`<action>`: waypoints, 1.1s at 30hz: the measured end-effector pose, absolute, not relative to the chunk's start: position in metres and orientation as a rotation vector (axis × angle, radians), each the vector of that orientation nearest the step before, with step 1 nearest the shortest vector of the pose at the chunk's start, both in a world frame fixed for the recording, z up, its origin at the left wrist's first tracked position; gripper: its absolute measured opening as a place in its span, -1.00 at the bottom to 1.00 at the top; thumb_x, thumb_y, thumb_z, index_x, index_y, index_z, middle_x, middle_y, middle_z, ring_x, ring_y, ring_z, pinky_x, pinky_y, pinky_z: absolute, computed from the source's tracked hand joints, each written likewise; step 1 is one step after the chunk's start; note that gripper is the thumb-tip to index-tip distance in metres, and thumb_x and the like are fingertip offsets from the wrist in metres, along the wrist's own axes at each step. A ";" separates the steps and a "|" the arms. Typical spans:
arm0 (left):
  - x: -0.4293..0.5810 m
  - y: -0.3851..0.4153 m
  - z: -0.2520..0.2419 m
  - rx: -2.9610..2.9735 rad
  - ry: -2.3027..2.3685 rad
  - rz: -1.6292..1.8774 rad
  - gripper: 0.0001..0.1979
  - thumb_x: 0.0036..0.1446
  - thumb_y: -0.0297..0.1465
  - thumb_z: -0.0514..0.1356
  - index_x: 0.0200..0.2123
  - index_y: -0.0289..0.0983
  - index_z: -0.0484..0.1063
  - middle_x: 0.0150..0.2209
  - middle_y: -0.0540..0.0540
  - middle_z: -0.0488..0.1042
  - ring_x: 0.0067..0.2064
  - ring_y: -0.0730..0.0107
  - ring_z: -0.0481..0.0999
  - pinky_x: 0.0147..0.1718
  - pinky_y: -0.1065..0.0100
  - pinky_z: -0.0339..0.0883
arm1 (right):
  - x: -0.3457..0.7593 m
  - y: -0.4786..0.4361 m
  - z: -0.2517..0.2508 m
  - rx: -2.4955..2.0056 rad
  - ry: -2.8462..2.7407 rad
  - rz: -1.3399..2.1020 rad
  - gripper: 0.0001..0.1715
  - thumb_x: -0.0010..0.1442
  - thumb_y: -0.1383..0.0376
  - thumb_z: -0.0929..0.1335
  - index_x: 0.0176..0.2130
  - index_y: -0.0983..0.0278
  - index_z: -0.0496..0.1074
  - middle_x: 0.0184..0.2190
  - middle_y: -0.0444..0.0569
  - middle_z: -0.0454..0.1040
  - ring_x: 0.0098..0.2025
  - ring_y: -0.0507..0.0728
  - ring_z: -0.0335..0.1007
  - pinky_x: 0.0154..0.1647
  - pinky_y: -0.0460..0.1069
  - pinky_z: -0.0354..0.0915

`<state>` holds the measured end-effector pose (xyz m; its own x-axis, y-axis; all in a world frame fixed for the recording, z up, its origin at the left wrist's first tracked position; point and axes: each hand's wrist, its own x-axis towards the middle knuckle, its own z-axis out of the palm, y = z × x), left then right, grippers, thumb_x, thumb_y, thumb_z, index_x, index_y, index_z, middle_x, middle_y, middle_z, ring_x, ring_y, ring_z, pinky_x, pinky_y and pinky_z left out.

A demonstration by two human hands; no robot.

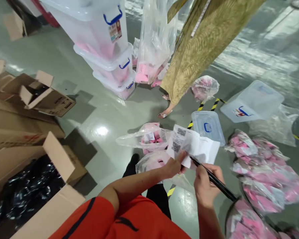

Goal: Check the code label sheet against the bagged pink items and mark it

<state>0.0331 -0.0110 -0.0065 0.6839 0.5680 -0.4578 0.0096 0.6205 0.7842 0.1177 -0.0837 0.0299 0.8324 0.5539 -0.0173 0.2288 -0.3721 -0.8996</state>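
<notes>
Our right hand (206, 186) grips a black pen (215, 181), its tip on the white papers (193, 146) pinched in our left hand (173, 166). Just beyond them lie clear bags of pink items (146, 137); farther off, a person in a patterned robe (201, 49) beside stacked clear bins (107, 49).

Bright overhead glare on glossy floor (102, 130); blurred, stretched edges

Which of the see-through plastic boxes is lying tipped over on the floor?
The clear plastic storage box with a blue handle at the right, beside the yellow-black floor tape, lies tilted on its side. The three clear lidded boxes at the top stand upright, stacked.
</notes>
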 end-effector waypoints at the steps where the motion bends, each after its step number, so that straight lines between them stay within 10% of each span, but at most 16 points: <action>1: 0.035 -0.011 -0.008 0.846 0.727 0.360 -0.27 0.14 0.25 -0.19 -0.74 -0.19 0.15 -0.78 0.03 0.10 -0.73 0.53 0.07 -0.65 0.31 -0.09 | 0.119 -0.085 0.032 -1.972 -0.560 0.377 -0.81 0.11 0.10 0.40 -0.39 0.13 0.36 -0.59 -0.13 0.29 -0.58 0.11 0.18 -0.55 0.06 0.11; 24: 0.024 0.004 0.008 0.878 0.807 0.323 -0.27 0.02 0.37 -0.14 -0.67 -0.19 0.06 -0.77 0.07 0.08 -0.69 0.56 0.06 -0.61 0.35 -0.10 | 0.117 -0.069 0.042 -1.816 -0.936 0.455 -0.89 0.17 0.31 0.38 -0.39 0.26 0.37 -0.49 -0.09 0.57 -0.49 0.04 0.50 -0.49 -0.11 0.41; 33: 0.022 0.005 0.012 0.875 0.837 0.252 -0.26 -0.03 0.40 -0.20 -0.64 -0.18 0.07 -0.78 0.10 0.05 -0.68 0.56 0.01 -0.60 0.34 -0.16 | 0.116 -0.069 0.034 -1.887 -0.892 0.343 -0.83 0.20 0.23 0.39 -0.37 0.26 0.36 -0.60 -0.20 0.43 -0.61 -0.02 0.32 -0.61 -0.13 0.29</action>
